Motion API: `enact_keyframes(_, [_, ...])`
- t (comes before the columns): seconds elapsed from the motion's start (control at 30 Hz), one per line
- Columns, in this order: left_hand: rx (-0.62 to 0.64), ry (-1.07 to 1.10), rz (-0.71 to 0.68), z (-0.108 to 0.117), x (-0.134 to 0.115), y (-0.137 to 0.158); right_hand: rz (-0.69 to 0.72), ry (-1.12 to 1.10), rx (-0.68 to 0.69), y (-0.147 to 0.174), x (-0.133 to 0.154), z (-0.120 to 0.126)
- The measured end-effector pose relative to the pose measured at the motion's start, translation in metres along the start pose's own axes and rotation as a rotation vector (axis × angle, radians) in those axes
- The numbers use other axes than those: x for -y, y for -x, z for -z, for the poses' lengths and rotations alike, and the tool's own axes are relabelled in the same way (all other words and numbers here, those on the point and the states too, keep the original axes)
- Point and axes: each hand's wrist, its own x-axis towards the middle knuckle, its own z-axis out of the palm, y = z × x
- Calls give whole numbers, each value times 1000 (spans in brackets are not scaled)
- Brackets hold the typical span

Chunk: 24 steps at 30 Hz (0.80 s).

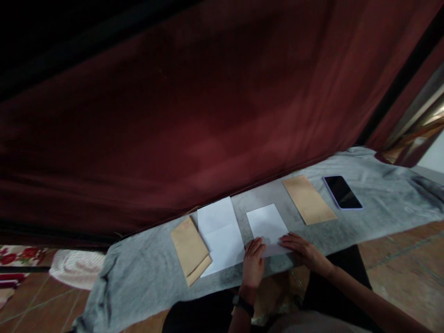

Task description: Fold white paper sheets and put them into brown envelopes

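Note:
A small white sheet of paper [268, 222], seemingly folded, lies flat on the grey cloth in front of me. At its near left corner rests my left hand [254, 263], fingers stretched out over the edge. My right hand [305, 252] touches the near right side of the same sheet, its fingers flat and extended. Left of it lies a larger white paper [220, 236] with a crease across its middle. Several brown envelopes [190, 247] overlap that paper's left edge or lie right beside it. To the right sits another brown envelope [308, 199].
A grey cloth [145, 263] covers the narrow bench or table. Near its right end lies a phone [342, 192] with a purple edge. A dark red curtain [208, 115] hangs directly behind. Tiled floor [405, 263] shows below, with a striped cloth [77, 269] at the left.

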Motion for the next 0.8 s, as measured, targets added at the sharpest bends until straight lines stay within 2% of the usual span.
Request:
enact_keyframes(0.23, [-112,222,86,2,2,-2,-114,-29,-32,-3,-2,16])
enact_keyframes(0.4, [-171,421,262,8,-2,-19,-185,91,-104,-20,-4,19])
enact_keyframes(0.5, [-199,441,309,8,-4,-32,-220,147,-170,-32,-9,18])
enact_keyframes(0.67, [-273,452,370,4,-7,-49,-331,156,-95,-58,-12,22])
enact_keyframes(0.8, [-295,457,395,2,-8,-48,-362,165,-121,-71,-6,27])
